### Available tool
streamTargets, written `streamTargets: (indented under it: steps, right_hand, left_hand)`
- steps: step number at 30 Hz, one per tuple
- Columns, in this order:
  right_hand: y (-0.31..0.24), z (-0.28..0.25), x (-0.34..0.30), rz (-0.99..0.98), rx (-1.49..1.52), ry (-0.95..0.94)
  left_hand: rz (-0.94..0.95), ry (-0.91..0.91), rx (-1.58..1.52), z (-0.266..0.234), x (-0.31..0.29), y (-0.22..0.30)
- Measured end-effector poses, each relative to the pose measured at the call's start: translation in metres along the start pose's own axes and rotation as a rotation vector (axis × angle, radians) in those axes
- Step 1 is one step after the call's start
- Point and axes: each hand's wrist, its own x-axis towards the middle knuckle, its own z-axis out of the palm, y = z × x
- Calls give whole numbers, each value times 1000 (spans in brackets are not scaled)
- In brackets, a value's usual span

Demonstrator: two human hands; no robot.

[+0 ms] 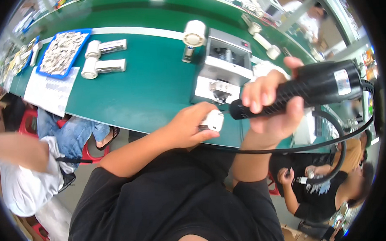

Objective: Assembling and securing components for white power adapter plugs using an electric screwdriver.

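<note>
Tool (321,84), right of centre: black cylinder, smooth thick body with a pale label, finely ribbed narrower section. Right hand (271,100) is closed around the ribbed part, fingers over, thumb beneath. Left hand (195,124), centre, is clamped on a white piece (216,119), blocky with rounded corners, glossy, a small dark spot on its end face. The tool's narrow end appears just beside this piece; contact cannot be judged.

Table (153,83): smooth, green. On it, upper centre, a box-shaped grey metal fixture (219,73), and beside it a part with a round white head (194,33). Upper left: two white-and-silver parts (108,67), T-shaped, and a blue tray (52,75) heaped with small off-white pieces.

Obscured: most of the white piece, under the fingers; the fixture's recess, shadowed, details unclear. Black cable (287,150) is cut off by the dark rim at right.
</note>
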Motion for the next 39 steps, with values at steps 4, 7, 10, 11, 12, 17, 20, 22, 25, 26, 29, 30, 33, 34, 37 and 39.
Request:
streamTargets:
  steps: [4, 7, 10, 11, 12, 17, 20, 22, 25, 26, 29, 30, 33, 34, 37, 39]
  right_hand:
    - [-16, -11, 7, -57, -73, 48]
    - [-19, -21, 2, 18, -231, 136]
    - [-15, -30, -6, 58, -266, 128]
    - [-16, -30, -5, 56, -263, 135]
    - [-16, -30, -5, 54, -255, 138]
    - [-17, -43, -7, 47, -347, 155]
    - [-5, -56, -2, 56, -278, 103]
    - [1, -77, 10, 139, -145, 136]
    - [20, -155, 49, 233, -408, 264]
    - [31, -188, 66, 295, -547, 378]
    - [78, -370, 79, 132, -1244, 247]
    - [92, -386, 93, 110, -1563, 140]
    - [97, -411, 103, 329, -2104, 70]
    - [99, -428, 94, 391, -2135, 103]
    - [120, -407, 96, 513, -2202, 32]
    - [111, -396, 105, 519, -2142, 39]
  left_hand:
    - [23, -357, 301, -42, 10, 20]
    - [-76, -344, 554, -100, 1, 7]
    - [-457, -306, 834, -161, -24, -4]
    - [-498, -259, 914, -178, -37, -11]
    - [-604, -257, 968, -191, -44, -19]
    - [-155, 37, 1186, -185, -42, -29]
    - [-109, 207, 937, -143, -34, -20]
    - [-337, 244, 470, -101, -36, -26]
    - [-126, 86, 566, -53, -32, -34]
    - [-40, -42, 676, -50, -25, -28]
    - [-143, 5, 483, -55, -21, -39]
    - [-167, 28, 462, -57, -22, -43]
    - [-181, 58, 463, -58, -25, -55]
    - [-204, 45, 437, -58, -21, -56]
    - [-296, 70, 394, -65, -27, -50]
    - [-269, 58, 391, -67, -27, -52]
